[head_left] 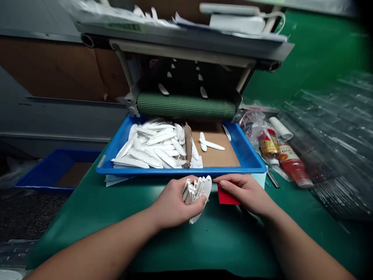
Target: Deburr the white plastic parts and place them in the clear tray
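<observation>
My left hand (175, 204) is closed around a fanned bundle of white plastic pieces (199, 190), held just above the green table (221, 237). My right hand (247, 192) lies beside it with fingers curled, its fingertips touching the bundle's edge and resting on a red card (225, 198) on the table. Directly behind both hands stands a blue tray (247, 155) with a heap of the same white pieces (154, 146) on its left side and a few loose ones (210, 144) on brown cardboard at its right.
A green conveyor belt (186, 105) carrying white pieces ends over the tray, under a grey shelf (186, 39) with clutter. Red-capped bottles in plastic bags (279, 153) lie right of the tray, beside clear plastic sheeting (335, 144). A second blue tray (55, 171) sits low at left.
</observation>
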`<state>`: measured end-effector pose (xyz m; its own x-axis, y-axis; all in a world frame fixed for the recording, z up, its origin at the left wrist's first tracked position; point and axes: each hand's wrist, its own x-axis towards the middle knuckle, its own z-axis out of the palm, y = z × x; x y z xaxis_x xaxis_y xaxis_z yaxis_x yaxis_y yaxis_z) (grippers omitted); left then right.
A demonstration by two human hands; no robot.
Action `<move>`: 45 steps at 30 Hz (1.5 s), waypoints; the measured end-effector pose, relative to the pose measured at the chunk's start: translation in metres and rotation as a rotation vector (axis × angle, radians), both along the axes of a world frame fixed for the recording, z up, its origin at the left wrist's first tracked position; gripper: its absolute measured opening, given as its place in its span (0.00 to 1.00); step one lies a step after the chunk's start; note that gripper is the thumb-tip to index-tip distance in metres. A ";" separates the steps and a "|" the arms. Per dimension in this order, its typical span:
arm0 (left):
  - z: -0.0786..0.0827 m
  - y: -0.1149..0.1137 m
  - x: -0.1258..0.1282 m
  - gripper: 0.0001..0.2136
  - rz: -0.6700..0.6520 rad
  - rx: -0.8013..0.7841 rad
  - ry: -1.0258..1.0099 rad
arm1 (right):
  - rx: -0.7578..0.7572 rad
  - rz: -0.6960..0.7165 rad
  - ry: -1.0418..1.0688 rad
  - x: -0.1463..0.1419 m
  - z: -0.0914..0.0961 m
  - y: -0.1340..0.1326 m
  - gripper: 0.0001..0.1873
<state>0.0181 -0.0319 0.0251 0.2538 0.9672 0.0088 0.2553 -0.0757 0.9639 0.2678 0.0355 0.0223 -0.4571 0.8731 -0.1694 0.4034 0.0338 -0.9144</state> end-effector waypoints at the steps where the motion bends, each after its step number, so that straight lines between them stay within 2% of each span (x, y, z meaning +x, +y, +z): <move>1: -0.004 0.001 0.003 0.08 0.040 -0.136 -0.133 | 0.045 -0.063 -0.009 -0.003 0.003 -0.002 0.26; 4: -0.014 0.005 0.011 0.15 0.099 -0.352 -0.443 | 0.195 -0.195 -0.065 -0.011 0.022 -0.008 0.26; 6: -0.018 0.007 0.015 0.16 0.128 -0.427 -0.530 | 0.317 -0.201 -0.145 -0.020 0.044 -0.008 0.26; 8: -0.020 0.007 0.017 0.15 0.138 -0.489 -0.558 | 0.442 -0.138 -0.253 -0.037 0.069 -0.003 0.23; 10: -0.021 0.006 0.019 0.13 0.122 -0.522 -0.563 | 0.560 -0.015 -0.365 -0.064 0.091 0.007 0.19; 13: -0.023 0.004 0.021 0.13 0.098 -0.568 -0.581 | 0.762 0.166 -0.630 -0.117 0.110 0.029 0.16; 15: -0.024 0.003 0.022 0.12 0.074 -0.591 -0.604 | 0.903 0.261 -0.891 -0.155 0.110 0.046 0.18; 19: -0.029 0.003 0.021 0.15 0.024 -0.617 -0.671 | 0.951 0.386 -1.072 -0.214 0.093 0.071 0.14; 21: -0.030 0.004 0.020 0.18 0.021 -0.631 -0.703 | 0.952 0.417 -1.123 -0.231 0.083 0.079 0.11; 24: -0.029 0.006 0.018 0.19 0.027 -0.654 -0.749 | 0.967 0.418 -1.143 -0.241 0.075 0.086 0.09; 27: -0.026 0.007 0.016 0.18 0.042 -0.664 -0.795 | 1.016 0.353 -1.081 -0.234 0.077 0.084 0.14; 29: -0.023 0.007 0.015 0.19 0.056 -0.662 -0.819 | 1.040 0.281 -1.029 -0.220 0.084 0.076 0.17; 32: -0.020 0.007 0.012 0.18 0.074 -0.649 -0.834 | 1.077 0.139 -0.847 -0.182 0.093 0.053 0.18; 34: -0.017 0.007 0.010 0.16 0.081 -0.629 -0.841 | 1.104 0.021 -0.599 -0.147 0.091 0.032 0.16; 36: -0.013 0.006 0.009 0.16 0.084 -0.601 -0.854 | 1.106 -0.036 -0.419 -0.110 0.080 0.008 0.13; 40: -0.008 0.003 0.011 0.20 0.092 -0.559 -0.853 | 1.093 -0.007 -0.404 -0.054 0.039 -0.030 0.11; 43: -0.009 0.000 0.014 0.23 0.086 -0.517 -0.818 | 1.135 0.028 -0.424 -0.037 0.012 -0.041 0.12; 45: -0.010 -0.002 0.016 0.24 0.080 -0.484 -0.781 | 1.177 0.040 -0.418 -0.034 0.002 -0.041 0.13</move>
<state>0.0345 -0.0335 0.0151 0.2785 0.9244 -0.2607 -0.4943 0.3707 0.7863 0.2336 -0.0053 0.0244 -0.5865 0.5796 0.5658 0.6349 0.7627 -0.1231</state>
